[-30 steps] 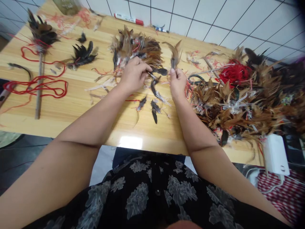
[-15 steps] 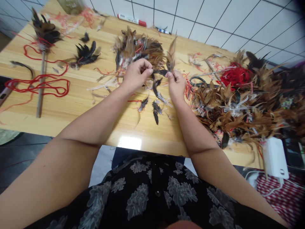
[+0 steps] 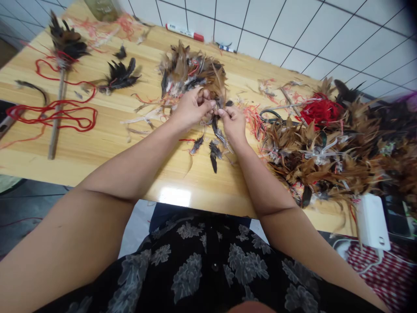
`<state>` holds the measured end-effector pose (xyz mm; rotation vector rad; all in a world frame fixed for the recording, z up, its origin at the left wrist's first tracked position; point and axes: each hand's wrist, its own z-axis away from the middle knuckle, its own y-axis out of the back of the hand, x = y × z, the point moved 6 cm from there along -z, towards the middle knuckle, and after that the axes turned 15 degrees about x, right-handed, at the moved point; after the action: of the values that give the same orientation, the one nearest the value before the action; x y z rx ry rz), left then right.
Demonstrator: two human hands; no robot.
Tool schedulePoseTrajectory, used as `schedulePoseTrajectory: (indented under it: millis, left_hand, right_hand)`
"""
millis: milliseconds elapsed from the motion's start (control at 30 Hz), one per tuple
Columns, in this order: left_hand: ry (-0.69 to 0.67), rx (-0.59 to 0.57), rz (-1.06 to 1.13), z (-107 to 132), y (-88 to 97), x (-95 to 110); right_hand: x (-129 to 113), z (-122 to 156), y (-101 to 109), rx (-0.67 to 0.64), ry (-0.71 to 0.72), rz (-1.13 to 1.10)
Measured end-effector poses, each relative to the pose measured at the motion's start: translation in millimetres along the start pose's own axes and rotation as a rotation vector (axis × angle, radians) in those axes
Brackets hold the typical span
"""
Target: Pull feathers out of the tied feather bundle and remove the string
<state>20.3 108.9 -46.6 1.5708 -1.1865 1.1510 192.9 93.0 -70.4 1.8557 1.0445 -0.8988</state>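
Note:
My left hand [image 3: 194,108] is closed in a pinch over the middle of the table, on feathers whose lower ends are hidden by the fingers. Close beside it, my right hand [image 3: 233,126] pinches the base of brown and dark feathers between thumb and forefinger. Behind both hands lies a heap of brown feathers [image 3: 182,65] with white quills and bits of red string. Below the fingers, a small black feather [image 3: 213,155] and a dark tuft [image 3: 196,144] rest on the wood.
A stick with dark feathers tied on top [image 3: 58,108] lies at left with red cord [image 3: 81,121]. Big feather bundles [image 3: 312,156], a red string tangle [image 3: 321,111] and a white power bank [image 3: 373,222] crowd the right. A marker [image 3: 184,32] lies near the tiled wall.
My right hand has moved left with its feathers, up to my left hand. The upright brown feather now leans among the fingers of both hands.

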Motion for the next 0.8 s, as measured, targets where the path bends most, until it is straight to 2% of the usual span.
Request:
schedulePoseTrajectory:
  millis: [167,300,400,500,567,667,800]
  left_hand:
    - [-0.221,0.017,-0.163,-2,0.8,5]
    - [-0.236,-0.001,-0.145,-4,3.3,6]
    - [-0.229,0.133,-0.164,-18,22.3,5]
    - [-0.219,0.334,-0.296,-34,53.8,5]
    - [-0.207,0.379,-0.405,-40,69.2,3]
    - [-0.23,0.298,-0.552,-42,74.2,1]
    - [-0.348,0.179,-0.677,-32,62.1,5]
  right_hand:
    - [-3,2,-5,-0.065,-0.015,-0.017]
    - [-3,1,-1,-0.03,-0.056,-0.073]
    - [3,-3,7,0.035,-0.106,-0.123]
    - [9,-7,19,0.13,-0.136,-0.121]
    - [10,-10,25,0.171,-0.136,-0.107]
    - [9,-11,28,0.195,-0.121,-0.078]
    - [5,-8,27,0.21,-0.088,-0.029]
